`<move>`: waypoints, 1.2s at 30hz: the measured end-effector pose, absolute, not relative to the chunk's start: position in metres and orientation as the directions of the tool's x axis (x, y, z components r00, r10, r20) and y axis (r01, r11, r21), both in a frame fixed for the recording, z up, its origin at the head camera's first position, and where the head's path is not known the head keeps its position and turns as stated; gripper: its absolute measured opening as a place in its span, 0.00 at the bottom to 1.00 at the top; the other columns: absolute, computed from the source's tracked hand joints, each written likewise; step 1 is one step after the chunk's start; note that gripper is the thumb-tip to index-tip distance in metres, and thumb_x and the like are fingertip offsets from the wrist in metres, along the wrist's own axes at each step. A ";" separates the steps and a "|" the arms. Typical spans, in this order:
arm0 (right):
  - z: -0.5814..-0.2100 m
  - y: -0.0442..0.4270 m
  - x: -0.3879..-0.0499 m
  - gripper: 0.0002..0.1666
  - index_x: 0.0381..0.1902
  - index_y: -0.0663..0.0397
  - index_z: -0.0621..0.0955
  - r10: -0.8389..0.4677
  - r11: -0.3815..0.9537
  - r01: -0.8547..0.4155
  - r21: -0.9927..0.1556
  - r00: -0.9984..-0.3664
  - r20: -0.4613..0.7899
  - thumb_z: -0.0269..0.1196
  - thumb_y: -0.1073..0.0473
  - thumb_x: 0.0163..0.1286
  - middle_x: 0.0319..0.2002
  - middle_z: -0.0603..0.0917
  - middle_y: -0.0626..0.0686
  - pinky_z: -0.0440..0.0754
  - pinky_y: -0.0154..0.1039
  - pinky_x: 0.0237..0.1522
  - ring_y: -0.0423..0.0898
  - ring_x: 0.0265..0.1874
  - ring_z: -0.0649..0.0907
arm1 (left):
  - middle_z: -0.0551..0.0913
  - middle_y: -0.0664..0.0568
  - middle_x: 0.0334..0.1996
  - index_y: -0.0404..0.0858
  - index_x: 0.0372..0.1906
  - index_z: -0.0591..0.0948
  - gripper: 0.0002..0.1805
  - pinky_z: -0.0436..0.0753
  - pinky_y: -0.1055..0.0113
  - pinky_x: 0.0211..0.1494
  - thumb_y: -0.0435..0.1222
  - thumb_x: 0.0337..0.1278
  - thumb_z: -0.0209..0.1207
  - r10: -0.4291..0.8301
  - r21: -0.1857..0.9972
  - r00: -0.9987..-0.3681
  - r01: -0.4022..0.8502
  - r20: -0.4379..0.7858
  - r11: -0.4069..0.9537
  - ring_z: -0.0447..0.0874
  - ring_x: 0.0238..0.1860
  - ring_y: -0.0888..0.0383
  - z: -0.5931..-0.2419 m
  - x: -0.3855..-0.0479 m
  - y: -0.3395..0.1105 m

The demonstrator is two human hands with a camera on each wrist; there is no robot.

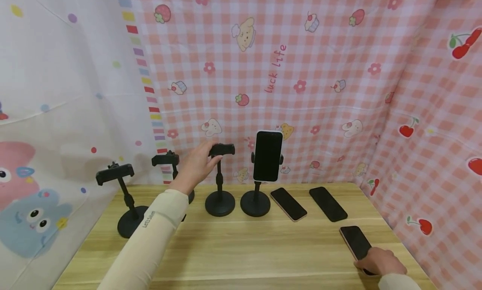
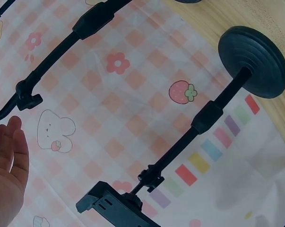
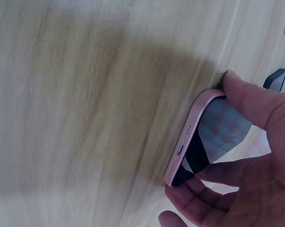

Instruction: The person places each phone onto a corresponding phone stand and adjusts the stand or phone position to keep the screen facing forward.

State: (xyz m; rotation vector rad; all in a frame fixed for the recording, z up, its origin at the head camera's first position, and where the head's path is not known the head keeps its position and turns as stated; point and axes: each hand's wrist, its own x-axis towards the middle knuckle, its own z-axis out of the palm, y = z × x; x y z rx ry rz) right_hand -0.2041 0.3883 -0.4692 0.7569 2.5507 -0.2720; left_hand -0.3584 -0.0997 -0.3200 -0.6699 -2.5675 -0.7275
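My left hand [image 1: 197, 164] is at the clamp [image 1: 224, 149] of a black phone stand [image 1: 219, 179], thumb across its front and fingers behind. In the left wrist view, the fingers [image 2: 18, 151] reach toward that stand's bent neck [image 2: 5, 111]; its clamp lies outside that view. My right hand [image 1: 383, 261] grips a pink-edged phone [image 1: 355, 239] by its near end, screen up, at the table's right. The right wrist view has the thumb [image 3: 248, 97] on one long side and fingers [image 3: 192, 196] on the other, with the charging port facing the camera.
Beside that stand, another stand [image 1: 257, 202] holds a white-edged phone [image 1: 268, 156] upright. Two more stands with bare clamps [image 1: 114, 174] [image 1: 165, 159] are at the left. A pink-edged phone [image 1: 289, 204] and a black phone [image 1: 328, 204] lie at the table's back right. Patterned cloths [image 1: 320, 110] hang behind.
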 end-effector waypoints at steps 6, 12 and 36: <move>-0.469 0.387 -0.201 0.44 0.49 0.76 0.76 0.475 0.826 0.561 -0.064 -0.752 -0.458 0.70 0.37 0.60 0.37 0.77 0.67 0.77 0.55 0.48 0.59 0.38 0.75 | 0.72 0.41 0.66 0.38 0.71 0.67 0.31 0.79 0.49 0.56 0.47 0.70 0.57 0.338 0.389 -0.813 0.537 0.474 0.748 0.83 0.51 0.44 -0.320 -0.357 -0.100; -0.470 0.389 -0.199 0.44 0.49 0.76 0.76 0.463 0.828 0.553 -0.091 -0.767 -0.445 0.70 0.36 0.59 0.37 0.76 0.68 0.77 0.57 0.48 0.60 0.38 0.75 | 0.72 0.40 0.66 0.39 0.72 0.67 0.31 0.79 0.49 0.56 0.47 0.70 0.57 0.339 0.382 -0.813 0.536 0.473 0.752 0.83 0.52 0.44 -0.318 -0.356 -0.099; -0.482 0.394 -0.186 0.33 0.26 0.60 0.75 0.448 0.825 0.536 -0.179 -0.813 -0.371 0.66 0.33 0.52 0.26 0.74 0.58 0.74 0.52 0.37 0.54 0.30 0.76 | 0.75 0.43 0.64 0.39 0.69 0.70 0.27 0.78 0.50 0.58 0.44 0.70 0.58 0.306 0.374 -0.796 0.535 0.522 0.758 0.82 0.53 0.46 -0.320 -0.355 -0.104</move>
